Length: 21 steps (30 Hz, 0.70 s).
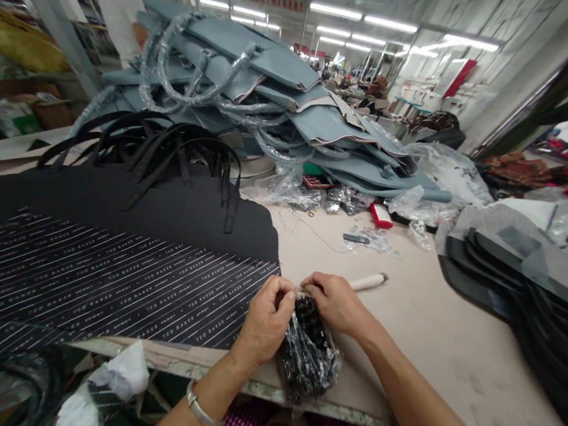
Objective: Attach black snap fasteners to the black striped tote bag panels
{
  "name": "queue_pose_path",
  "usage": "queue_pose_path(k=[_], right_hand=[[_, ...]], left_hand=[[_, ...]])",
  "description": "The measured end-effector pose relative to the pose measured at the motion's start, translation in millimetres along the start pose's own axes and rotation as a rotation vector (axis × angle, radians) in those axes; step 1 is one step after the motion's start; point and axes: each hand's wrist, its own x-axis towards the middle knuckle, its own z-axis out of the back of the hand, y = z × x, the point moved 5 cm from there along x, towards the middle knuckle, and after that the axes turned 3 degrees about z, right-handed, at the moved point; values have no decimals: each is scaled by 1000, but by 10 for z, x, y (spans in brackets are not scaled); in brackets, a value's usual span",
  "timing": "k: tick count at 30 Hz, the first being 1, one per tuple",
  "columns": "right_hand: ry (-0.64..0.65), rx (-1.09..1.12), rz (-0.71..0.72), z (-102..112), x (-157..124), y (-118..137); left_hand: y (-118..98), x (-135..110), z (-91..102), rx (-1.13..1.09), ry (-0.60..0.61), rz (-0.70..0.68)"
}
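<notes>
Clear plastic bag lay on the counter; left hand and right hand pinched its top, fingers closed; light, even tension seemed best.

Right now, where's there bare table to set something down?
Widest bare tabletop: between your right forearm, the pale rod and the black stack. Crowded: the back, with the blue pile; the left, under striped fabric; the near edge, with the bundle.
</notes>
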Motion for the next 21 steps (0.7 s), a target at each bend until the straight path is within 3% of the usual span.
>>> queue_pose_path(k=[4, 8, 13, 17, 21], right_hand=[[-183, 20, -56, 151, -273, 126], [-245, -58, 37, 200, -578, 348], [-241, -214, 47, 144, -655, 502], [-177, -192, 134, 101, -646, 648], [-126, -280, 28, 64, -667, 595]], left_hand=[[18, 15, -1, -23, -8, 22], [25, 27, -3, -62, 8, 57], [77, 31, -19, -185, 20, 151], [78, 37, -24, -211, 20, 150], [78, 32, -28, -229, 36, 146]])
